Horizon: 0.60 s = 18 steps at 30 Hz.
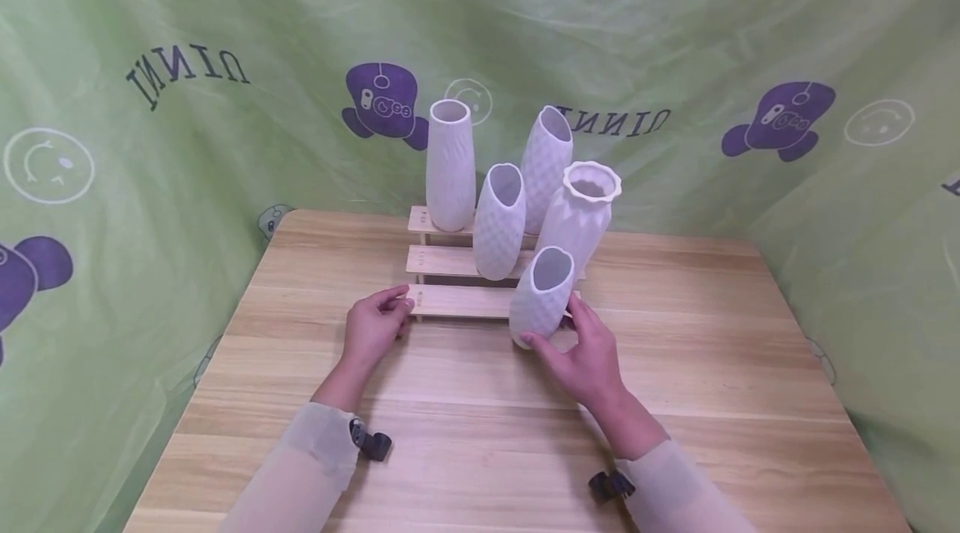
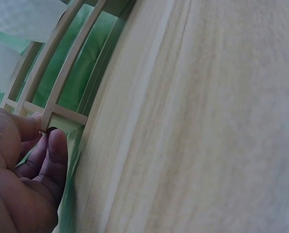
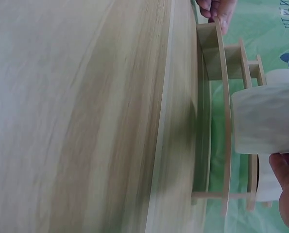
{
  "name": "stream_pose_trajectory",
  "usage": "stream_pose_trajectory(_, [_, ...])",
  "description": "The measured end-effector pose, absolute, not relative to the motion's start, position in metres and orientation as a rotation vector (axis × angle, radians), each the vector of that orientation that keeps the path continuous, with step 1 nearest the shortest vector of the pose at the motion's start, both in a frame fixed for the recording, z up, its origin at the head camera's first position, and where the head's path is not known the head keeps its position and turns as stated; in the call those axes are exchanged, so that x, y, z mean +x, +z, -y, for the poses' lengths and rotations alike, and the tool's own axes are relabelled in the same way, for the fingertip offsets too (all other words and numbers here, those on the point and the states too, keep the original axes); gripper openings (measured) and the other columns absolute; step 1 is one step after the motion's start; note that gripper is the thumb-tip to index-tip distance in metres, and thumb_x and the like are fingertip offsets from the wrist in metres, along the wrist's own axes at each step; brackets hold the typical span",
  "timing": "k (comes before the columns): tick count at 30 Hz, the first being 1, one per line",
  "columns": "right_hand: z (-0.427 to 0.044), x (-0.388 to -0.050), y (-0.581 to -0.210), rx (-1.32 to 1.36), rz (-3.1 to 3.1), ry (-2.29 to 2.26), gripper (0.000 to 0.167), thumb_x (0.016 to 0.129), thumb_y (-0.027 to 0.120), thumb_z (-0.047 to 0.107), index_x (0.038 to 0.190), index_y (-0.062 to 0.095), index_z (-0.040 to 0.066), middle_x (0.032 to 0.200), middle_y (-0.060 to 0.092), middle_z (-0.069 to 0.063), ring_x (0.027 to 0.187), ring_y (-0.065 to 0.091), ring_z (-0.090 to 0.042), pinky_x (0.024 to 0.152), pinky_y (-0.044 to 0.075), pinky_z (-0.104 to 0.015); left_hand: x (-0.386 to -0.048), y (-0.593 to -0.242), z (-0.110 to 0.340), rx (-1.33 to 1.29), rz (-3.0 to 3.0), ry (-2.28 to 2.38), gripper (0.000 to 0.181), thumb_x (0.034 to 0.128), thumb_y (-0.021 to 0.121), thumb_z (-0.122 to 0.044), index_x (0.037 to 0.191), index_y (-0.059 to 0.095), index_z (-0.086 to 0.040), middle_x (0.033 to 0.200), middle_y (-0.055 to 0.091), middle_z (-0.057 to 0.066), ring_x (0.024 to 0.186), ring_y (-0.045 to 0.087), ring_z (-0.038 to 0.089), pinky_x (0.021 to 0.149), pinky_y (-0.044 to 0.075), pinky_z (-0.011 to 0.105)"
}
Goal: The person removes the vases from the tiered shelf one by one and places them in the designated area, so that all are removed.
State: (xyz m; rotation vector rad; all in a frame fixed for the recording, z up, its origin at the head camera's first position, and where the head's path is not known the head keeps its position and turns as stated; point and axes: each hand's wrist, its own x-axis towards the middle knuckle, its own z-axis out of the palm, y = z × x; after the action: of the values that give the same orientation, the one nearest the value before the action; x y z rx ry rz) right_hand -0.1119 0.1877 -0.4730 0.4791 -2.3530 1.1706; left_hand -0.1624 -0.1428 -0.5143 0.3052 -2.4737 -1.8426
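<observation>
My left hand [image 1: 375,325] pinches the left end of the lowest board of a three-step wooden rack [image 1: 465,301]; thumb and finger meet at that board's end in the left wrist view. My right hand [image 1: 588,354] holds a small white vase [image 1: 538,308] with a slanted mouth and diamond texture, thumb on its lower side, other fingers partly hidden behind. The vase tilts slightly, at the right end of the lowest board. In the right wrist view its base [image 3: 235,121] is beside the front board; whether they touch I cannot tell.
On the top step stand a tall ribbed vase [image 1: 451,166] and a slant-mouthed vase [image 1: 546,166]. The middle step carries another textured vase [image 1: 499,221] and a scalloped-rim vase [image 1: 577,221]. The rack stands toward the back of a wooden table [image 1: 465,450], before a green curtain [image 1: 247,0].
</observation>
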Motion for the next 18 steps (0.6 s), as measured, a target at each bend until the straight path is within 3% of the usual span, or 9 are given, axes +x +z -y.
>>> stream_pose_trajectory(9, [-0.205,-0.110,-0.475,0.428,2.349,1.166,0.080,0.074,0.097,0.019,0.141,0.057,0.001,0.125,0.069,-0.014,0.113,0.069,-0.029,0.092,0.063,-0.032,-0.162,-0.514,0.143,0.302,2.489,-1.815,0.032,0.0957,0.077,-0.016,0.126,0.074,-0.006,0.103,0.076,0.015,0.065,0.071,0.022,0.058,0.065,0.029])
stream_pose_trajectory(18, [-0.223,-0.109,-0.477,0.399,2.336,1.122,0.081,0.072,0.097,0.015,0.141,0.057,0.001,0.127,0.069,-0.015,0.112,0.070,-0.032,0.090,0.063,-0.033,-0.164,-0.515,0.143,0.326,2.496,-1.820,0.032,0.0957,0.077,-0.015,0.126,0.074,-0.007,0.103,0.075,0.014,0.066,0.071,0.023,0.059,0.065,0.029])
